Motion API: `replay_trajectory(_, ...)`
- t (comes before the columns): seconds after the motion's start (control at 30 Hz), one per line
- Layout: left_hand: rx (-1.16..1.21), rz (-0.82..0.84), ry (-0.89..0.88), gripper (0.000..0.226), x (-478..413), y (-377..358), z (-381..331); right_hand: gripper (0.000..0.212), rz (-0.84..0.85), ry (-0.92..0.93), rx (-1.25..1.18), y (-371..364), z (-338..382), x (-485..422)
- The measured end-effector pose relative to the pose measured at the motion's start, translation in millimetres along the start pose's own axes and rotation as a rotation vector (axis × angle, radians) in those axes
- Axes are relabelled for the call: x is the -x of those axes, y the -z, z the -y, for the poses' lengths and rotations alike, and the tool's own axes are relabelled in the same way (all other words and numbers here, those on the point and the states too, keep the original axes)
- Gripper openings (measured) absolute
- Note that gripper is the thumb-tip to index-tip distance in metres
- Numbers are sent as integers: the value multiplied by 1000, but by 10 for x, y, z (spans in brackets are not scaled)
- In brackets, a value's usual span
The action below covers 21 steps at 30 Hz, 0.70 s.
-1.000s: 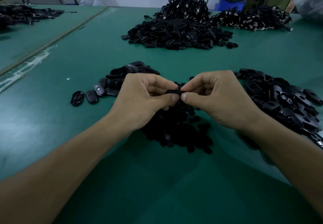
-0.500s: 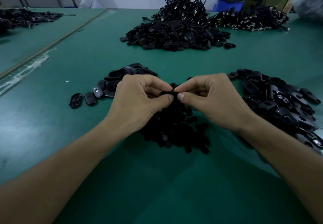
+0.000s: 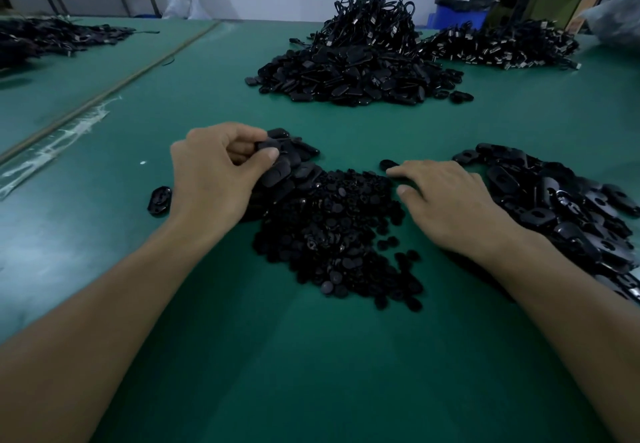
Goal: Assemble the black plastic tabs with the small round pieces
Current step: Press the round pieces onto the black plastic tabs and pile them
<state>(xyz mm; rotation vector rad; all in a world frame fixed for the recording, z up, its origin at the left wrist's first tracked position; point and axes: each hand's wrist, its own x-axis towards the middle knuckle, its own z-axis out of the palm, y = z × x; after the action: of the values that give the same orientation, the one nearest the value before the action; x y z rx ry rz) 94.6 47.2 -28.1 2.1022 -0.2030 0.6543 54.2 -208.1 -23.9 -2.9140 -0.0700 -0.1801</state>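
Observation:
A heap of small round black pieces [image 3: 332, 231] lies on the green table in front of me. My left hand [image 3: 214, 172] is at its far left, thumb and fingers pinched on a black oval tab [image 3: 268, 146] over a small pile of tabs [image 3: 294, 162]. My right hand [image 3: 446, 200] rests palm down at the heap's right edge, fingers spread flat, next to a larger pile of black tabs [image 3: 568, 207]. Whether anything sits under its fingertips is hidden.
A single tab [image 3: 160, 200] lies left of my left hand. A big mound of tabs [image 3: 353, 75] topped with black cords sits further back, another cord pile [image 3: 502, 46] at the far right, a dark pile [image 3: 52, 37] far left. A table seam [image 3: 104, 94] runs diagonally.
My hands were pinched together on one tab over the round pieces. They have come apart: the left carried the tab to the left pile, the right dropped flat towards the right pile.

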Motion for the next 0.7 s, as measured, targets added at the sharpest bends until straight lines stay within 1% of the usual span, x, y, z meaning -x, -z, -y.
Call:
replay_trajectory(0.13, -103, 29, 0, 22, -12, -9, 72, 16, -157, 16, -36, 38, 7, 28)
replay_trajectory(0.3, -147, 36, 12, 16, -20, -14, 94, 4, -202, -52, -198, 47, -2, 25)
replay_trajectory(0.33, -159, 40, 10, 16, -18, -17, 100, 4, -210, -64, -236, 45, -11, 24)
replay_trajectory(0.4, -169, 47, 4, 14, 4, -24, 79, 13, -221, -84, -305, 36, -38, 33)
replay_trajectory(0.47, -161, 37, -41, 2, 43, -29, 7, 17, -249, -81, -356, 44, -32, 49)
replay_trajectory(0.53, -116, 26, -106, 8, 99, -51, -99, 19, -302, -26, -386, 67, 30, 74)
replay_trajectory(0.63, -3, 70, -175, 15, 211, -109, -286, 16, -389, 128, -454, 91, 191, 150)
replay_trajectory(0.7, 67, 140, -144, 25, 276, -151, -381, 15, -449, 231, -466, 87, 282, 199)
